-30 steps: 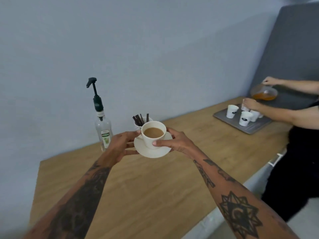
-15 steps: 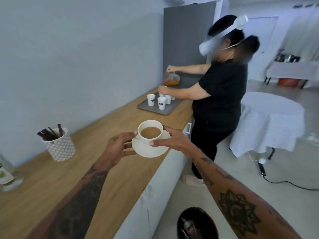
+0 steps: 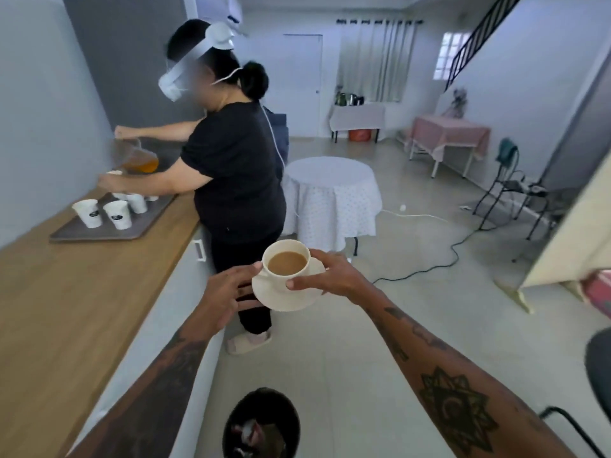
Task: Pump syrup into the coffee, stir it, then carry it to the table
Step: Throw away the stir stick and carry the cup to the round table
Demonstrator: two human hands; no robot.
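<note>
Room: one pale tiled floor (image 3: 413, 309) is seen from above, with one black cable (image 3: 439, 259) trailed across it.
Counter: one long wooden counter (image 3: 66, 292) is set along the left wall, above white cabinet fronts.
Second person: one person in a black shirt (image 3: 234, 173) is stood at the counter, bent toward it, with a white headset worn.
Tables: three cloth-covered tables are counted. One round table (image 3: 330, 200) with a white dotted cloth is placed just behind the second person; one pink-covered table (image 3: 449, 133) and one white-covered table (image 3: 358, 115) are set well beyond it.
Chair: one dark metal chair (image 3: 509, 190) is placed at the right, near a wall.
Tray: one grey tray (image 3: 99, 231) is laid on the counter.
Paper cups: four white paper cups (image 3: 117, 214) can be counted on the tray; more may be hidden behind them.
Pitcher: one clear pitcher (image 3: 139, 157) of orange liquid is held tilted above the tray by the second person.
Saucer: one white saucer (image 3: 287, 297) is carried in the air over the floor, beside the counter edge.
Coffee cup: one white cup (image 3: 287, 264) of milky coffee is stood upright on the saucer.
Left hand (image 3: 224, 292): its fingers are tucked under the saucer's left rim, the thumb near the cup.
Right hand (image 3: 330, 274): it is wrapped around the cup's right side, thumb pressed to the front wall.
</note>
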